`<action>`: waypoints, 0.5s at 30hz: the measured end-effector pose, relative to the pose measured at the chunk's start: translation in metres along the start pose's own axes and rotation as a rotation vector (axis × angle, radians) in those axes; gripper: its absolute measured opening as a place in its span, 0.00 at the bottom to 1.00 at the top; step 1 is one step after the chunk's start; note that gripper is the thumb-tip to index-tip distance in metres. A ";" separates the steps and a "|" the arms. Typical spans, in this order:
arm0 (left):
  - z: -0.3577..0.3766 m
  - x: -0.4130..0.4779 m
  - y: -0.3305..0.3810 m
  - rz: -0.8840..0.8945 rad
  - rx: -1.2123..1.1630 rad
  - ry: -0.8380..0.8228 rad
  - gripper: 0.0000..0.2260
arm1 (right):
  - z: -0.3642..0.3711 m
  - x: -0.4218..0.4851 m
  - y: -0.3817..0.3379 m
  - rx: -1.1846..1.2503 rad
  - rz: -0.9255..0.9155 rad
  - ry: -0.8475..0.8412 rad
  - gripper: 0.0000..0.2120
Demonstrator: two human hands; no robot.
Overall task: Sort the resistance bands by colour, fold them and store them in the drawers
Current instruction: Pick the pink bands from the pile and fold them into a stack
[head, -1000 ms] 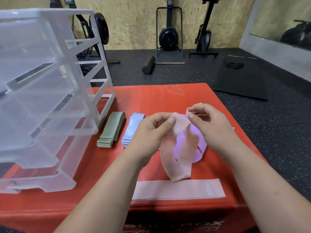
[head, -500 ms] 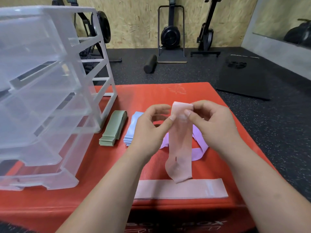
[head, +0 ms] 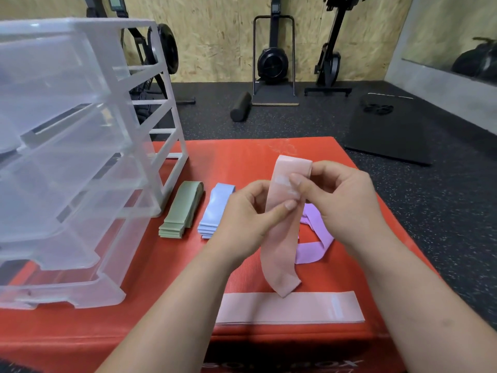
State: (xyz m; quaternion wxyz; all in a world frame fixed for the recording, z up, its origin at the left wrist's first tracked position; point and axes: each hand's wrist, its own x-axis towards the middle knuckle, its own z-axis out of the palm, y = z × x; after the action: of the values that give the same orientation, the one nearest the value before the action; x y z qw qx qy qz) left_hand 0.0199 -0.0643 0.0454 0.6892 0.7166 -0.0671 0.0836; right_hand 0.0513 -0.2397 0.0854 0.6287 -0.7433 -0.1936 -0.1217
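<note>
A pink resistance band [head: 281,246] hangs upright between both hands above the red box. My right hand [head: 347,203] pinches its top end; my left hand [head: 250,216] grips it a little lower with thumb and fingers. Its lower end touches a flat stack of pink bands [head: 290,308] near the front edge. Purple bands [head: 314,238] lie loose behind the hanging one, partly hidden. A folded green stack [head: 183,211] and a folded blue stack [head: 215,208] sit side by side to the left. The clear plastic drawer unit [head: 67,157] stands at the left, its drawers pulled out.
Everything rests on a red padded box [head: 242,162] whose edges drop to black rubber flooring. Behind it stand rowing machines [head: 273,60], a black foam roller [head: 240,106] and a black mat [head: 390,130] against a chipboard wall.
The pink band has been straightened from a twisted loop into a flat strip hanging down. Both hands have risen slightly and shifted their grip to its top end.
</note>
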 end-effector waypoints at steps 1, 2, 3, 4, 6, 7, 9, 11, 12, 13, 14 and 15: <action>0.000 0.000 -0.004 -0.027 0.024 -0.048 0.08 | 0.000 0.001 -0.003 0.037 -0.005 0.015 0.03; 0.001 -0.001 -0.006 -0.045 0.051 -0.091 0.07 | 0.000 0.001 -0.006 0.074 -0.009 0.031 0.03; 0.001 -0.003 -0.008 -0.060 0.080 -0.127 0.07 | 0.000 0.002 -0.009 0.105 -0.013 0.052 0.03; 0.001 -0.004 -0.010 -0.078 0.110 -0.159 0.06 | -0.002 0.002 -0.010 0.141 -0.007 0.078 0.04; -0.002 -0.005 -0.015 -0.120 0.177 -0.218 0.07 | -0.007 0.004 -0.012 0.231 0.023 0.147 0.04; -0.004 -0.005 -0.017 -0.139 0.212 -0.248 0.08 | -0.011 0.005 -0.013 0.260 0.037 0.186 0.04; -0.009 -0.005 -0.022 -0.165 0.297 -0.310 0.11 | -0.018 0.006 -0.012 0.285 0.072 0.268 0.05; -0.016 -0.004 -0.027 -0.182 0.372 -0.375 0.10 | -0.028 0.007 -0.009 0.322 0.130 0.359 0.06; -0.019 -0.004 -0.029 -0.193 0.393 -0.389 0.07 | -0.033 0.007 -0.005 0.332 0.169 0.404 0.06; -0.021 -0.004 -0.031 -0.204 0.411 -0.385 0.04 | -0.039 0.007 0.000 0.338 0.214 0.440 0.06; -0.024 -0.003 -0.033 -0.213 0.434 -0.365 0.05 | -0.046 0.007 0.007 0.338 0.258 0.467 0.06; -0.027 -0.003 -0.035 -0.220 0.448 -0.339 0.06 | -0.053 0.006 0.016 0.336 0.300 0.485 0.05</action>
State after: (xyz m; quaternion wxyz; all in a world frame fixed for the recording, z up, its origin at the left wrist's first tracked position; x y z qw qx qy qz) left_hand 0.0239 -0.0355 0.0115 0.4978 0.8575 -0.0832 -0.0996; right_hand 0.0670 -0.2928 0.0832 0.7811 -0.5988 0.0563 -0.1676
